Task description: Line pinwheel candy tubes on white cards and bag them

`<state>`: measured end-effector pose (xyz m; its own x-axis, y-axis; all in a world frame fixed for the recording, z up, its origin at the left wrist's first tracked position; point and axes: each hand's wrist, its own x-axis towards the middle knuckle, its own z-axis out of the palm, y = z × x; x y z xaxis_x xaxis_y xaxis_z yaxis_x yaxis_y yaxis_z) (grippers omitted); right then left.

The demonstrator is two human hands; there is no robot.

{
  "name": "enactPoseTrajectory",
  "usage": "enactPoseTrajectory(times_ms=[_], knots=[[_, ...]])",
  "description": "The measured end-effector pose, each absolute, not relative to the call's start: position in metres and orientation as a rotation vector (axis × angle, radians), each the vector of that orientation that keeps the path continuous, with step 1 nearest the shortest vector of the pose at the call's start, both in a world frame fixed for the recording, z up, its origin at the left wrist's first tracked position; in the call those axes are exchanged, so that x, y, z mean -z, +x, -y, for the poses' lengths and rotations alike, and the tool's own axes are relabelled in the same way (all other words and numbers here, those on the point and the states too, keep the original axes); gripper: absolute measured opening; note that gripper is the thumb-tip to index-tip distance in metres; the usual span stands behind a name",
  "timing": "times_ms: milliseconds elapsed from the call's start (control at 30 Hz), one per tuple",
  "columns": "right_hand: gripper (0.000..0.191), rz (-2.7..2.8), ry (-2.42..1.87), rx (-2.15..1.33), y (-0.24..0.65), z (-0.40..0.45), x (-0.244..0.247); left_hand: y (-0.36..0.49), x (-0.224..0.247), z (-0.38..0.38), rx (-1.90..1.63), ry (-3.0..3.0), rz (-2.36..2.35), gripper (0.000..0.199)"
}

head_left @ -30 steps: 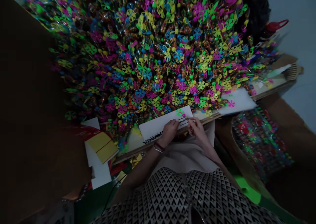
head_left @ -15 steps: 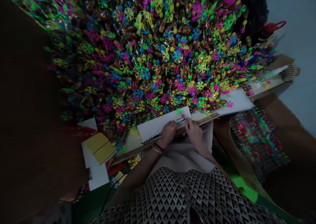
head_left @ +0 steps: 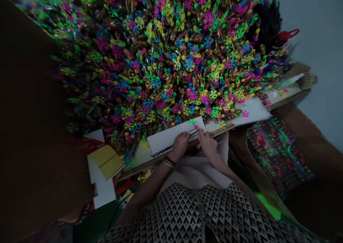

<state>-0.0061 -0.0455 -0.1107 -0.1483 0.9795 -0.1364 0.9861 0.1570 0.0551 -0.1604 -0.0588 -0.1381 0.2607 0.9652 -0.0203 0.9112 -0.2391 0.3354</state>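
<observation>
A white card (head_left: 160,141) lies along the front edge of the table, with a black toothed strip (head_left: 162,151) near its lower edge. My left hand (head_left: 181,143) presses on the card with its fingers closed over the strip; what lies beneath the fingertips is hidden. Close to its right, my right hand (head_left: 208,143) pinches near the strip's right end, and the small thing between its fingers cannot be made out. A green pinwheel (head_left: 192,122) with a pink part rests on the card just above both hands.
A big heap of candy tubes with coloured pinwheels (head_left: 160,64) covers the table behind the card. Another white sheet (head_left: 252,111) lies to the right. Packed candy toys fill a cardboard box (head_left: 248,157) at lower right. Yellow card (head_left: 105,161) and white pieces lie at left.
The view has shifted slightly. My right hand has turned a little, its fingers still pinched at the strip's right end. My left hand stays on the card.
</observation>
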Motion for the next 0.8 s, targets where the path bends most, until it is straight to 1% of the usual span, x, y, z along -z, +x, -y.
enactPoseTrajectory(times_ms=[100, 200, 400, 533, 600, 700, 800], knots=[[0.038, -2.328, 1.916, 0.056, -0.002, 0.041, 0.112, -0.159, 0.136, 0.057, -0.304, 2.16, -1.763, 0.018], [0.038, -2.352, 1.909, 0.12, 0.002, 0.037, 0.114, -0.159, 0.134, 0.055, -0.341, 2.079, -1.781, 0.017], [0.039, -2.315, 1.894, 0.152, -0.001, 0.038, 0.116, -0.157, 0.134, 0.056, -0.296, 2.12, -1.795, 0.019], [0.041, -2.393, 1.894, 0.281, 0.008, 0.031, 0.103, -0.158, 0.133, 0.054, -0.314, 2.085, -1.791, 0.017], [0.044, -2.45, 1.988, 0.309, 0.015, 0.017, 0.092, -0.159, 0.132, 0.053, -0.341, 2.062, -1.782, 0.017], [0.046, -2.519, 2.231, 0.146, 0.021, -0.017, 0.078, -0.16, 0.131, 0.053, -0.363, 2.042, -1.785, 0.017], [0.044, -2.545, 2.273, -0.019, 0.024, -0.053, 0.078, -0.16, 0.129, 0.055, -0.347, 2.016, -1.802, 0.017]])
